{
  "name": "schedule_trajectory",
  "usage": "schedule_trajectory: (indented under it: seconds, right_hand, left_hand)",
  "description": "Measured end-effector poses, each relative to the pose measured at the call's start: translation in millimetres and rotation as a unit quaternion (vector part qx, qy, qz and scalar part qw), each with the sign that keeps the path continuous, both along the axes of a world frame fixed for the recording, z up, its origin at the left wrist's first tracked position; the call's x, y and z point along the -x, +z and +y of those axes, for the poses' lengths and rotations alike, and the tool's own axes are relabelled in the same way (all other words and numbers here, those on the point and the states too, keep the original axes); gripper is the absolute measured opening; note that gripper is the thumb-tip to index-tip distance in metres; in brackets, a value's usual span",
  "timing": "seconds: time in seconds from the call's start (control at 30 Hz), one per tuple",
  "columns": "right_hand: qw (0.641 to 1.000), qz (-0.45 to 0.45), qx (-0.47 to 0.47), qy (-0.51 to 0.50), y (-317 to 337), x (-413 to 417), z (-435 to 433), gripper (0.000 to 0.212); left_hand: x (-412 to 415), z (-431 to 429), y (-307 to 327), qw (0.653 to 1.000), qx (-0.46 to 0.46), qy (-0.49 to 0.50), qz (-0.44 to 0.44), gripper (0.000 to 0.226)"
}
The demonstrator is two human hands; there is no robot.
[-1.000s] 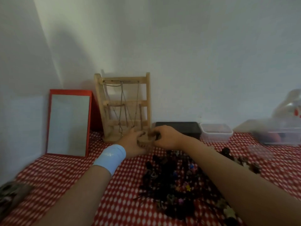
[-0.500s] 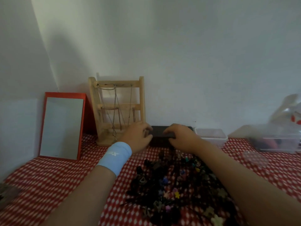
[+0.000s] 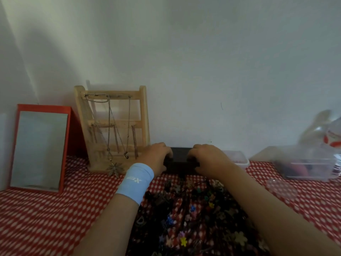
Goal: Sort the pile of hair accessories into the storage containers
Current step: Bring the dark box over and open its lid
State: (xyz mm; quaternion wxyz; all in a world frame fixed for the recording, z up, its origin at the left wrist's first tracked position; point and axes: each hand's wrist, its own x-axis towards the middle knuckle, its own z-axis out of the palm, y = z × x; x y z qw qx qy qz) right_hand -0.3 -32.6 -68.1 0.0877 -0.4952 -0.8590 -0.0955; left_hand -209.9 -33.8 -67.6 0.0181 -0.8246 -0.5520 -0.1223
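The black rectangular storage box [image 3: 181, 159] sits against the wall on the red-and-white dotted tabletop [image 3: 55, 209], just behind the pile of small dark and coloured hair clips [image 3: 193, 218]. The left hand [image 3: 156, 159] and right hand [image 3: 208, 159] each curl a grip over one end. It is probably best moved level, with even pull from both sides, clear of the clips.

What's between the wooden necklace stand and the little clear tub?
A black box, with the left hand and right hand gripping its ends, head view.
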Motion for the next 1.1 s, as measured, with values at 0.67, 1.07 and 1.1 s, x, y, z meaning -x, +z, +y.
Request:
schedule_trajectory:
  seconds: [0.67, 1.07, 1.1]
  right_hand:
    - [0.999, 0.033, -0.004, 0.021, 1.3, -6.3, 7.2, 0.032]
    - [0.998, 0.039, -0.050, 0.009, -0.9, -4.2, 2.6, 0.029]
    - [0.998, 0.041, -0.052, 0.008, -1.8, -5.2, 3.1, 0.029]
  left_hand:
    - [10.7, 7.0, 0.9, 0.998, -0.043, -0.031, 0.025, 0.037]
    - [0.6, -0.6, 1.0, 0.990, -0.126, -0.022, 0.051, 0.041]
    - [-0.3, -1.7, 0.5, 0.990, -0.126, -0.027, 0.052, 0.045]
